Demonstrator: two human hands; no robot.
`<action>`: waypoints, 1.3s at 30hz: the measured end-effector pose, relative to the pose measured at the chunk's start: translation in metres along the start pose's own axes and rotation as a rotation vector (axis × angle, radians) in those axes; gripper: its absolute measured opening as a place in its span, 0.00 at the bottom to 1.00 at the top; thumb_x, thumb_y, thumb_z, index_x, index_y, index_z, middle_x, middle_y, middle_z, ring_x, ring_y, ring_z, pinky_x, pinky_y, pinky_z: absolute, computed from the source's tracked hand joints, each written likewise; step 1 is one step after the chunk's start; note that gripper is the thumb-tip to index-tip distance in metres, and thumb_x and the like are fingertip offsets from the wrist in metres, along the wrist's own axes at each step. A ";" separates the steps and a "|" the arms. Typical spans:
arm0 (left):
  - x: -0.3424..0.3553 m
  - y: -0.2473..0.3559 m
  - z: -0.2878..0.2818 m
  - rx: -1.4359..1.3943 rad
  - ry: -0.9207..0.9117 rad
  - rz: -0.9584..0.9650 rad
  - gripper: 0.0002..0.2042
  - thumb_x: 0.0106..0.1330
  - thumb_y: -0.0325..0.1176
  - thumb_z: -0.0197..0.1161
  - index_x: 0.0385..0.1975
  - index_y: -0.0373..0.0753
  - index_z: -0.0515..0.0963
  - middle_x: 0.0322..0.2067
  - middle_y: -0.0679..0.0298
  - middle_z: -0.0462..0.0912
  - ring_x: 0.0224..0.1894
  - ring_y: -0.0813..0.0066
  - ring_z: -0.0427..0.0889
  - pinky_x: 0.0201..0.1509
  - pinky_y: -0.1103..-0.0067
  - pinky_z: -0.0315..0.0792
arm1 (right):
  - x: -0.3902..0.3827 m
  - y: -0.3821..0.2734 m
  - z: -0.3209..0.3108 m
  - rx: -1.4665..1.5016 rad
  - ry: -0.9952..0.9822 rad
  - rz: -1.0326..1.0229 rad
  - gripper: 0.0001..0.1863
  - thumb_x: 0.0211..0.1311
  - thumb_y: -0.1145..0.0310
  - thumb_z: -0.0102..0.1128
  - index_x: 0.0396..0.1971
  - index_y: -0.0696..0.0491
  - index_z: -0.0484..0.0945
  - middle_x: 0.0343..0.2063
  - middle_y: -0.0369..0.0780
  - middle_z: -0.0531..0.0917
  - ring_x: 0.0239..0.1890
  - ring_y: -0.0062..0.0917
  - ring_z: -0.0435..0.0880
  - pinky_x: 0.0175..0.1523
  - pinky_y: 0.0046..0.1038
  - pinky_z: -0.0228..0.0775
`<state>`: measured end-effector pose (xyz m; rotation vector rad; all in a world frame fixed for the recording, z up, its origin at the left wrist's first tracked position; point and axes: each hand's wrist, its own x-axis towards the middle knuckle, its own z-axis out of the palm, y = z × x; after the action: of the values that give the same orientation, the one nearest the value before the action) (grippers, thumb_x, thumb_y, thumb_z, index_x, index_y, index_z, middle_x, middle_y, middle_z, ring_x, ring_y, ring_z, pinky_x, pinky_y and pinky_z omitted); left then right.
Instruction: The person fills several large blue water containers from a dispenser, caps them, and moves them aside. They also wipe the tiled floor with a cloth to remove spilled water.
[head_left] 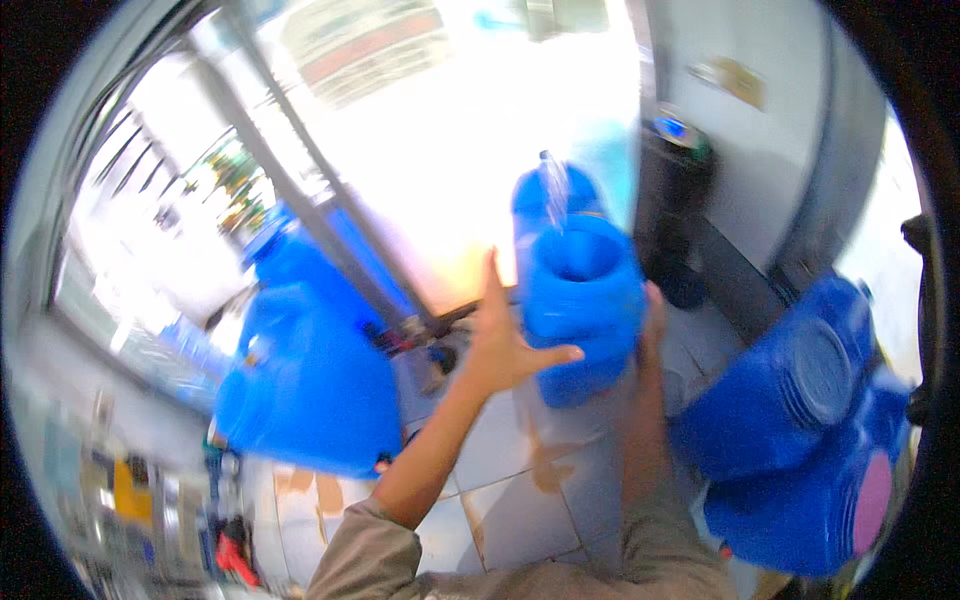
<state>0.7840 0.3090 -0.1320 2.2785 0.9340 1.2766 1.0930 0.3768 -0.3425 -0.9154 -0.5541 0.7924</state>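
Note:
A blue plastic drum [580, 300] with an open round mouth stands upright in front of me, slightly blurred. My left hand [505, 345] is at its left side, fingers stretched up and thumb spread out across the drum's near side; it holds nothing. Against the drum's right side is my right hand [650, 325], blurred, with its fingers partly hidden, so its grip does not show. Behind the mouth rises a clear, shiny streak [555, 185] that I cannot make out. Another blue container [530, 195] shows just beyond.
A large blue container [310, 380] is at the left beside the metal door frame [290, 190]. To the right lie several blue drums [760, 390] with lids. A dark cylindrical object [678, 165] stands by the wall. The tiled floor [510, 500] has brown stains.

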 end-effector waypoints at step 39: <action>-0.523 -0.083 -0.252 0.452 -0.011 -0.575 0.37 0.57 0.68 0.67 0.61 0.50 0.78 0.76 0.41 0.51 0.79 0.32 0.41 0.74 0.35 0.36 | -0.199 0.098 0.426 -2.091 -0.673 -0.380 0.16 0.72 0.58 0.54 0.47 0.48 0.88 0.47 0.44 0.89 0.49 0.38 0.90 0.48 0.41 0.84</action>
<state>0.3446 0.0009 -0.3677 2.0552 1.8551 0.8579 0.6340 0.4583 -0.2285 -2.2671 -2.2365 -0.1915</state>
